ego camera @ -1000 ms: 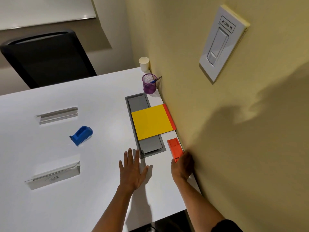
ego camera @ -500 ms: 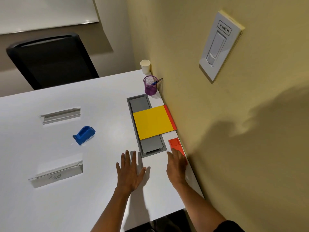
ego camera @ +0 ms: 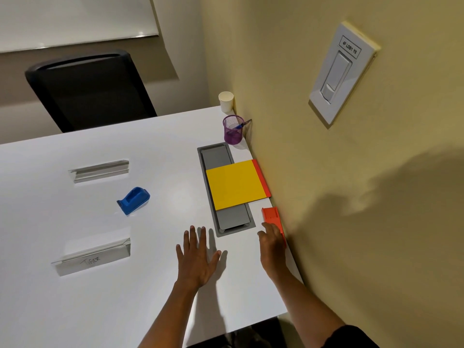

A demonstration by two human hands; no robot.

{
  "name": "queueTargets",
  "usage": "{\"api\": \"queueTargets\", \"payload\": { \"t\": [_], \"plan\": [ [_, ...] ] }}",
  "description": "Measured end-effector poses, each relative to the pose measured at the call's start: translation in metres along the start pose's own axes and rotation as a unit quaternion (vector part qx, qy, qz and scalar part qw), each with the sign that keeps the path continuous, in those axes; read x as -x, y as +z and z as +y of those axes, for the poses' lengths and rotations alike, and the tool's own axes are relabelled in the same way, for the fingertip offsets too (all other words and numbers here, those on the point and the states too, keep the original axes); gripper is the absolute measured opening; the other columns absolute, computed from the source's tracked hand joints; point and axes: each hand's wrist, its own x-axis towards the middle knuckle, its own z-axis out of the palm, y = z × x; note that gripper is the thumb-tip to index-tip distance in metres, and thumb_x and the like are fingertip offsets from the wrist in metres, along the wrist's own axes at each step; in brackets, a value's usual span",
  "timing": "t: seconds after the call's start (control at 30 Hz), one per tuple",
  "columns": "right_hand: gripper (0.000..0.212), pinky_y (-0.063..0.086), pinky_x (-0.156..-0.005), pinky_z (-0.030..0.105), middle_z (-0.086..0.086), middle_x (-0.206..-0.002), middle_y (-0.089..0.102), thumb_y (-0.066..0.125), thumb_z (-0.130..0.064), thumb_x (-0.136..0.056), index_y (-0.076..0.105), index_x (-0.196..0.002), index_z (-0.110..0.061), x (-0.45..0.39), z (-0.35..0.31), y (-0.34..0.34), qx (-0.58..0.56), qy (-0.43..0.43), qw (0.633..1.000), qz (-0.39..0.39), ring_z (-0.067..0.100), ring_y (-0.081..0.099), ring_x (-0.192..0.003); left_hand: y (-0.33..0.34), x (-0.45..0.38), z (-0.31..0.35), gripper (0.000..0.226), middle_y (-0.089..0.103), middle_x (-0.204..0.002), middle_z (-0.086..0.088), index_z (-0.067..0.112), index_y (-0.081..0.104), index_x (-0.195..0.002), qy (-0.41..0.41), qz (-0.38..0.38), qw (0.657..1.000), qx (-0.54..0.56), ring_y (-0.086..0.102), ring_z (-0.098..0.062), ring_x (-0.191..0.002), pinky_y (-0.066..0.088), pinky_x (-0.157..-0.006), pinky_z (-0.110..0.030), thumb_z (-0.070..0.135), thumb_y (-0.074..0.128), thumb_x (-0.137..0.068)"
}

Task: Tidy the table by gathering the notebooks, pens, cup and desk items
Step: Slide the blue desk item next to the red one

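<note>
A yellow notebook (ego camera: 234,187) lies on a red notebook (ego camera: 262,178) against the wall, partly over a grey cable hatch (ego camera: 227,197). My right hand (ego camera: 272,243) lies over the near end of an orange desk item (ego camera: 271,216) by the wall, thumb at its left edge, fingers across the top. Flat on the table beside the hatch is my left hand (ego camera: 198,257), fingers spread and holding nothing. A purple mesh pen cup (ego camera: 233,133) with a blue pen (ego camera: 239,126) stands further back. Behind it is a white paper cup (ego camera: 226,101). A blue tape dispenser (ego camera: 133,200) sits mid-table.
Two metal name holders lie at the left, one (ego camera: 100,170) far and one (ego camera: 93,259) near with writing on it. A black chair (ego camera: 90,92) stands behind the white table (ego camera: 163,159). The yellow wall with a light switch (ego camera: 342,71) borders the table's right edge.
My right hand has shifted from the wall side of the orange item's near end to lie on top of it. My left hand stays flat on the table.
</note>
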Motion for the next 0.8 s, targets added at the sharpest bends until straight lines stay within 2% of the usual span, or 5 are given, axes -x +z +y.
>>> {"api": "queueTargets", "payload": {
  "t": [0.23, 0.4, 0.53, 0.6, 0.8],
  "plan": [
    [0.028, 0.059, -0.064, 0.036, 0.021, -0.097, 0.072, 0.082, 0.02, -0.052, 0.068, -0.068, 0.002, -0.002, 0.006, 0.003, 0.022, -0.023, 0.999, -0.031, 0.036, 0.069, -0.089, -0.004, -0.004, 0.0, 0.083, -0.021, -0.161, -0.007, 0.023, -0.012, -0.153, -0.003, 0.008, 1.0, 0.005, -0.018, -0.027, -0.149, 0.0, -0.119, -0.052, 0.064, 0.029, -0.094],
    [0.036, 0.056, -0.083, 0.038, 0.013, -0.112, 0.07, 0.078, 0.006, -0.068, 0.074, -0.101, -0.008, -0.014, -0.014, 0.005, 0.031, -0.037, 0.998, -0.047, 0.031, 0.067, -0.103, -0.011, -0.005, 0.001, 0.083, -0.021, -0.161, -0.007, 0.023, -0.011, -0.153, -0.008, 0.018, 1.0, 0.009, -0.019, -0.027, -0.148, -0.001, -0.119, -0.052, 0.064, 0.029, -0.094],
    [0.056, 0.025, -0.117, 0.038, 0.004, -0.156, 0.033, 0.057, -0.028, -0.094, 0.037, -0.147, -0.023, -0.037, -0.043, 0.01, 0.06, -0.046, 0.981, -0.177, 0.023, 0.03, -0.145, -0.022, -0.005, -0.007, 0.083, -0.024, -0.16, -0.009, 0.023, -0.014, -0.153, -0.027, 0.03, 0.999, -0.007, -0.021, -0.028, -0.148, -0.001, -0.119, -0.052, 0.066, 0.026, -0.094],
    [0.062, 0.019, -0.12, 0.038, 0.001, -0.161, 0.02, 0.05, -0.037, -0.097, 0.024, -0.153, -0.025, -0.05, -0.057, 0.016, 0.043, -0.057, 0.978, -0.198, 0.022, 0.017, -0.149, -0.029, -0.005, -0.012, 0.083, -0.023, -0.16, -0.009, 0.023, -0.013, -0.153, -0.039, 0.042, 0.998, -0.007, -0.02, -0.028, -0.148, -0.002, -0.119, -0.052, 0.065, 0.026, -0.094],
    [0.072, 0.014, -0.121, 0.042, 0.003, -0.164, 0.013, 0.043, -0.056, -0.096, 0.014, -0.155, -0.027, -0.079, -0.111, 0.035, 0.039, -0.115, 0.968, -0.222, 0.025, 0.011, -0.151, -0.051, -0.002, -0.04, 0.08, -0.024, -0.16, -0.009, 0.025, -0.015, -0.152, -0.1, 0.093, 0.991, -0.009, -0.022, -0.028, -0.147, -0.005, -0.119, -0.051, 0.066, 0.023, -0.094]
  ]
}}
